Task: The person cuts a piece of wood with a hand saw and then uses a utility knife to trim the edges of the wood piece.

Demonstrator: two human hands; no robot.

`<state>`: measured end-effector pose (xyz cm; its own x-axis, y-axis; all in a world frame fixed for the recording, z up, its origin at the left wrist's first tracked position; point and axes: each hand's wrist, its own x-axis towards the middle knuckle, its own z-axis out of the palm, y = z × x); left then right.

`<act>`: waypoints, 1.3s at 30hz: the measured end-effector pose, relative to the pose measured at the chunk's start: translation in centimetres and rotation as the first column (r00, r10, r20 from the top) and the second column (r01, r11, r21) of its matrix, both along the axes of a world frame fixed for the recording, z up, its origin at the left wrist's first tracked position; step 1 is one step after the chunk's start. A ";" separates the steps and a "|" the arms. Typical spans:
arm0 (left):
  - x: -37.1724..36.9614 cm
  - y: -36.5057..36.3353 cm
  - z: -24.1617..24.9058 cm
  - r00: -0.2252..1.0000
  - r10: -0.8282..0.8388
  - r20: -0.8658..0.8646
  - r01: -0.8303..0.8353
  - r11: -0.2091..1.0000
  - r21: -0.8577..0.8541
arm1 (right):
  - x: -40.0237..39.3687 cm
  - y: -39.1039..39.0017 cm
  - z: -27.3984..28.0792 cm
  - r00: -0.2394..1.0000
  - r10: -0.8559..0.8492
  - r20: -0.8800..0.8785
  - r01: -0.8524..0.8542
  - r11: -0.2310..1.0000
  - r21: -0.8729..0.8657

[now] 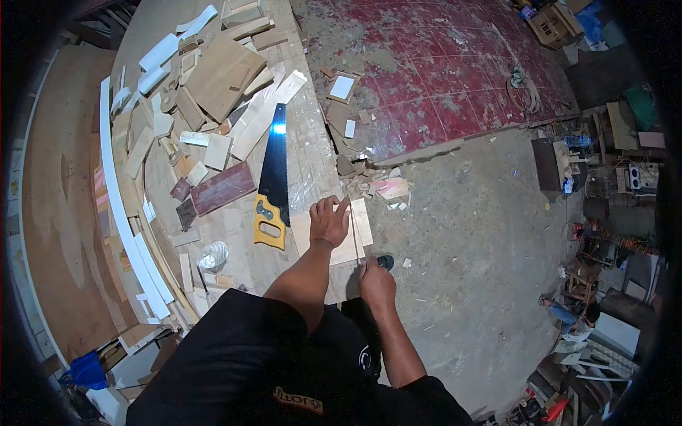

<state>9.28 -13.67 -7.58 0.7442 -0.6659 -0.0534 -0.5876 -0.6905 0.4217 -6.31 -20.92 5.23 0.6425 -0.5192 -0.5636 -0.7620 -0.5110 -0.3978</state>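
My left hand (pixel 330 222) bears down on a pale flat wooden board (pixel 348 248) at the workbench's right edge, its fingers bent over the top. Beside its thumb, a thin straight strip (pixel 356 231) runs along the board; its exact kind is too small to make out. My right hand (pixel 378 285) is closed around the near end of that strip, just off the bench edge. Left of my left hand lies a hand saw (pixel 272 181) with a black blade and yellow handle, flat on the workbench (pixel 238 238).
Wood offcuts (pixel 224 78) are piled on the bench's far left. A clear plastic cup (pixel 213 255) stands near my left forearm. Concrete floor (pixel 462 248) with scraps and dirty red tiles (pixel 440 78) lie to the right. Another person (pixel 579 319) is at the far right.
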 end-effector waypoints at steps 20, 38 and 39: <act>0.1 -0.2 0.5 0.999 0.027 -0.030 -0.026 0.999 0.041 | 6.3 -0.3 -5.0 0.993 -0.117 -0.003 0.117 0.993 0.009; 1.0 -1.0 1.0 0.996 -0.021 -0.083 0.049 0.935 0.352 | 10.2 -1.4 -4.5 0.993 -0.113 -0.036 0.115 0.992 0.042; 1.1 -1.1 1.1 0.996 -0.022 -0.082 0.050 0.934 0.353 | 10.3 -1.4 -4.3 0.993 -0.115 -0.036 0.117 0.992 0.043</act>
<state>10.37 -14.75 -6.45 0.7045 -0.6199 -0.3457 -0.5910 -0.7820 0.1979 3.97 -22.37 0.91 0.5601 -0.5625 -0.6081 -0.8281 -0.4007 -0.3921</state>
